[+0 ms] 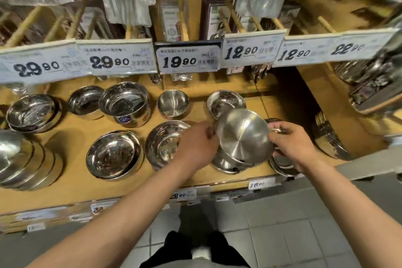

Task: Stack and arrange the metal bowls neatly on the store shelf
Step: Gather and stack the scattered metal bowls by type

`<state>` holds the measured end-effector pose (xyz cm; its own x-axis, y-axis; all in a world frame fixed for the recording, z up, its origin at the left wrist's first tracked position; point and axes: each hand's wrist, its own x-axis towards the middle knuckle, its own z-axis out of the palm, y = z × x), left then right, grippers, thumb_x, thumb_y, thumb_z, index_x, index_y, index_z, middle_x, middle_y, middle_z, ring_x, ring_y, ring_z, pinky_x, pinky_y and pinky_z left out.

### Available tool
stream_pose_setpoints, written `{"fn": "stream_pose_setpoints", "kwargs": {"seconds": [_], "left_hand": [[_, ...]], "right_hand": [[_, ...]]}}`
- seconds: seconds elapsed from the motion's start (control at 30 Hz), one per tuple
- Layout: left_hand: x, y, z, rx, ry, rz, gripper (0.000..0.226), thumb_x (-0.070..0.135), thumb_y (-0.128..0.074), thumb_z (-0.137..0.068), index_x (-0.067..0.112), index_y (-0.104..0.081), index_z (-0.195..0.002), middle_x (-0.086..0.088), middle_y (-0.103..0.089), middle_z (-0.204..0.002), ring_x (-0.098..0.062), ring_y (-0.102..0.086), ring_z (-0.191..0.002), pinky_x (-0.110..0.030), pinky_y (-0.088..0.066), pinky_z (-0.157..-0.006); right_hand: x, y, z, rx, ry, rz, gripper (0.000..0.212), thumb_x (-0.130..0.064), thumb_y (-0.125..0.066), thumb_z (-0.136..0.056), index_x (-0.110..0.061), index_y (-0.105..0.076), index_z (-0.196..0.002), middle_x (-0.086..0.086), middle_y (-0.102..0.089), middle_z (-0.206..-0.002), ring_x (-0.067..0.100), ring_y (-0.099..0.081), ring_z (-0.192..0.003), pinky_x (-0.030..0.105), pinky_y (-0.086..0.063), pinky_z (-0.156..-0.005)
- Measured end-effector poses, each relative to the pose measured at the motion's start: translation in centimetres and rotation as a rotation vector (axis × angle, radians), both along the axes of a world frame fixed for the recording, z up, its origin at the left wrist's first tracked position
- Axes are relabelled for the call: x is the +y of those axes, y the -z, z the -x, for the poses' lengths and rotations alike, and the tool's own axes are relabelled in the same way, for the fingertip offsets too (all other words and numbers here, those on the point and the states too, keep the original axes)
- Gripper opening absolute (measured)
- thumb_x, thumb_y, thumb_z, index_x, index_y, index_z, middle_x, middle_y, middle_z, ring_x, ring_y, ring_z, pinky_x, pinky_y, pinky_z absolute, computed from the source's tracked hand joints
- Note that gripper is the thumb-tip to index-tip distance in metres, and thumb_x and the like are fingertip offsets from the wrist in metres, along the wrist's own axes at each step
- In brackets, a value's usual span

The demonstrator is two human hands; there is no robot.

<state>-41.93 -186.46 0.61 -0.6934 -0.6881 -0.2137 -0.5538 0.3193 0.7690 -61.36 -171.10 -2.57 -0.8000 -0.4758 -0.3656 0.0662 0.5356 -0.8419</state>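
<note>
A brushed metal bowl [243, 135] is tilted with its underside toward me, held between both hands above a small stack of similar bowls [226, 164] on the wooden shelf [74, 137]. My left hand [196, 144] grips its left rim and my right hand [289, 141] grips its right rim. Other shiny bowls stand upright nearby: one [114, 154] at front centre-left, one [162, 143] partly behind my left hand, a small one [173, 102] and a shallow one [225, 101] further back.
A deep labelled bowl [125, 103] and two more bowls [83, 101] [31, 113] sit at the back left. A leaning row of bowls [26, 159] fills the left front, another stack [330, 139] the right. Price tags [188, 60] hang overhead.
</note>
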Motion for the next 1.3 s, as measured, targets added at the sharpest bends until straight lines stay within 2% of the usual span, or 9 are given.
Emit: {"fn": "stream_pose_setpoints", "kwargs": {"seconds": [0.13,0.2,0.3,0.43,0.57,0.73,0.93,1.17,1.3], "left_hand": [[2.5,1.5,0.5,-0.033,-0.081,-0.011,0.010,0.015,-0.057,-0.093,0.014,-0.063,-0.101,0.003,-0.064,-0.081,-0.012,-0.063,-0.070,-0.014,-0.048,-0.056],[3.7,2.1,0.7,-0.039,-0.153,0.044,0.012,0.010,-0.058,-0.090,0.014,-0.063,-0.100,0.010,-0.055,-0.072,0.000,-0.049,-0.062,-0.002,-0.041,-0.052],[5.6,2.8,1.3,-0.029,-0.268,0.042,0.014,0.005,-0.058,-0.089,0.019,-0.060,-0.091,0.011,-0.054,-0.067,-0.008,-0.050,-0.060,-0.005,-0.039,-0.054],[7.4,4.1,1.2,-0.013,-0.388,0.054,0.015,0.003,-0.060,-0.090,0.004,-0.071,-0.101,-0.014,-0.074,-0.094,-0.033,-0.067,-0.089,-0.020,-0.032,-0.062],[8.5,5.1,0.5,0.019,-0.447,0.028,0.020,0.005,-0.060,-0.093,0.004,-0.069,-0.111,-0.013,-0.074,-0.103,-0.031,-0.067,-0.097,-0.015,-0.033,-0.065],[8.1,5.7,0.9,0.010,-0.500,0.018,0.028,0.007,-0.057,-0.094,0.007,-0.068,-0.120,-0.013,-0.074,-0.112,-0.032,-0.067,-0.106,-0.031,-0.048,-0.084],[8.4,6.1,0.9,0.080,-0.504,-0.066,0.039,0.006,-0.061,-0.091,0.014,-0.064,-0.129,-0.003,-0.074,-0.115,-0.021,-0.066,-0.107,-0.025,-0.046,-0.086],[8.7,6.4,1.3,0.075,-0.515,-0.101,0.048,0.004,-0.068,-0.086,0.013,-0.060,-0.133,0.008,-0.064,-0.105,-0.007,-0.056,-0.095,0.005,-0.035,-0.061],[8.5,6.3,1.7,0.031,-0.520,-0.039,0.049,0.008,-0.068,-0.085,0.014,-0.062,-0.134,-0.002,-0.073,-0.112,-0.024,-0.066,-0.106,-0.015,-0.040,-0.075]], "right_hand": [[0.1,-0.1,0.8,0.018,-0.085,0.010,0.021,-0.006,-0.070,-0.085,-0.026,-0.079,-0.087,-0.003,-0.076,-0.076,0.008,-0.072,-0.064,0.022,-0.055,-0.051],[-0.2,0.4,0.9,0.066,-0.117,0.000,0.025,-0.005,-0.071,-0.084,-0.027,-0.079,-0.092,0.000,-0.078,-0.087,0.018,-0.074,-0.082,0.032,-0.060,-0.069],[-0.9,1.8,0.8,0.112,-0.195,0.000,0.030,-0.004,-0.073,-0.082,-0.024,-0.080,-0.102,-0.005,-0.077,-0.095,0.018,-0.072,-0.094,0.037,-0.058,-0.087],[-1.9,3.9,0.7,0.158,-0.240,-0.076,0.025,-0.009,-0.080,-0.079,-0.016,-0.078,-0.103,0.000,-0.076,-0.100,0.019,-0.068,-0.094,0.031,-0.052,-0.085],[-2.1,4.8,-0.1,0.243,-0.209,-0.052,0.014,-0.007,-0.077,-0.079,-0.020,-0.073,-0.082,0.000,-0.070,-0.085,0.016,-0.061,-0.082,0.024,-0.040,-0.073],[-1.9,4.8,-0.7,0.275,-0.237,0.036,0.027,0.003,-0.070,-0.078,-0.023,-0.071,-0.078,-0.006,-0.065,-0.071,0.012,-0.058,-0.070,0.009,-0.041,-0.061],[-1.2,4.6,-1.0,0.294,-0.241,0.028,0.026,0.003,-0.068,-0.079,-0.017,-0.076,-0.092,-0.019,-0.061,-0.067,0.004,-0.057,-0.067,0.020,-0.043,-0.070],[-0.8,4.4,-0.4,0.365,-0.227,-0.061,0.008,0.001,-0.066,-0.077,-0.007,-0.070,-0.078,0.007,-0.067,-0.073,0.021,-0.057,-0.074,0.028,-0.036,-0.065],[-0.5,4.2,-0.3,0.307,-0.195,-0.083,0.014,-0.001,-0.070,-0.076,-0.015,-0.068,-0.077,-0.002,-0.065,-0.072,0.018,-0.059,-0.074,0.028,-0.045,-0.070]]}}
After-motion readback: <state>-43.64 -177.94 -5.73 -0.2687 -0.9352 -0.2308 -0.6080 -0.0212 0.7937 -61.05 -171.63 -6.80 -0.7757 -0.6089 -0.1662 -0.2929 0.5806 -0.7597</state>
